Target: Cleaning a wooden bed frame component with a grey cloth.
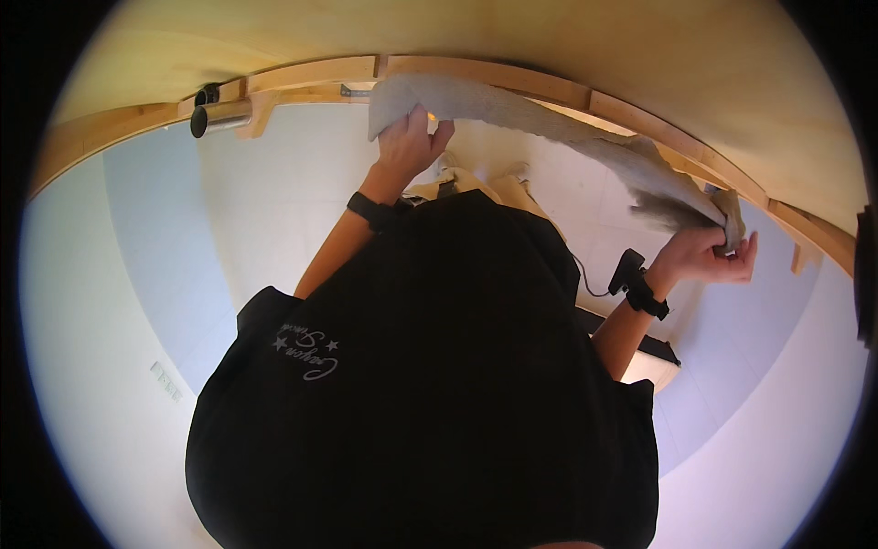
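Note:
A long strip of grey cloth (514,103) stretches between my two hands along a wooden edge, its lower border uneven. My left hand (410,143) has its fingers on the cloth near the strip's left end, thumb held to the side. Farther right, my right hand (706,255) pinches the bunched right end of the strip between thumb and fingers, with the other fingertips extending past it. Between them part of the cloth hangs slack and dark near the right hand, blurred. Black bands are strapped around both wrists.
The wooden edge (480,68) of a large pale board (480,27) curves across the top. At the left a metal tube (223,119) juts out beside a wooden bracket (259,115). A thin cable runs from a black device (627,269) on my right wrist. Below lies a light floor (274,158).

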Motion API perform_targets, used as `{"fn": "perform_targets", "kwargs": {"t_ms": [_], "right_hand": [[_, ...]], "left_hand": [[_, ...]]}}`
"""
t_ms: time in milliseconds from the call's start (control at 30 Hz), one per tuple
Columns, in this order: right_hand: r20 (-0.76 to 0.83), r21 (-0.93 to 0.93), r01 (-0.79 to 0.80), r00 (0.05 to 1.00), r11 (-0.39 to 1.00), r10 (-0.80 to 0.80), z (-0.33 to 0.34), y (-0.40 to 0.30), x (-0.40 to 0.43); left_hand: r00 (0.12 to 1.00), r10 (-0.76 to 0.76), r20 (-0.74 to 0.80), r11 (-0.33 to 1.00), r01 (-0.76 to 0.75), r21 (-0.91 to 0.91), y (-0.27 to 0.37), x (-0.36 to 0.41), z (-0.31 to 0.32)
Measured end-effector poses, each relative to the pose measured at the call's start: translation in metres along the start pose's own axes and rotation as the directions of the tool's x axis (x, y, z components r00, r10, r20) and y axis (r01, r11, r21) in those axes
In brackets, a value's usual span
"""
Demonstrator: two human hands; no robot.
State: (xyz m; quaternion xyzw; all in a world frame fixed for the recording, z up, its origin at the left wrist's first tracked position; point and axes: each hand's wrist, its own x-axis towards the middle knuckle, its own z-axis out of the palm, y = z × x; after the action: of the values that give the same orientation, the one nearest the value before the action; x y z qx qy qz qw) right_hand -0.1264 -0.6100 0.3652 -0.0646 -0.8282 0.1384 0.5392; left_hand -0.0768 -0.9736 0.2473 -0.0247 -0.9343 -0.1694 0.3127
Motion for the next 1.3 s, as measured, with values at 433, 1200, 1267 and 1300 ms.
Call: {"fn": "perform_targets", "kwargs": {"t_ms": [433,1200,1267,1300], "right_hand": [[-0.250,0.594,-0.345,0.779,0.727,0.575,0.103,0.053,0.028],[0.506,0.415,-0.571,0.792,0.709,0.342,0.071,0.020,-0.034],[0.378,0.253,-0.068,0.925,0.965,-0.033,0.066,0.021,-0.037],[0.309,0.216,-0.108,0.950,0.970,0.037,0.066,0.019,-0.036]], "left_hand": [[0.962,0.222,-0.158,0.952,-0.179,0.249,-0.008,0.055,0.023],[0.995,0.034,-0.092,0.999,-0.036,-0.022,0.005,0.047,0.005],[0.996,0.047,-0.076,0.997,-0.051,-0.060,0.005,0.049,0.004],[0.996,0.031,-0.079,0.997,-0.036,-0.063,0.004,0.049,0.002]]}}
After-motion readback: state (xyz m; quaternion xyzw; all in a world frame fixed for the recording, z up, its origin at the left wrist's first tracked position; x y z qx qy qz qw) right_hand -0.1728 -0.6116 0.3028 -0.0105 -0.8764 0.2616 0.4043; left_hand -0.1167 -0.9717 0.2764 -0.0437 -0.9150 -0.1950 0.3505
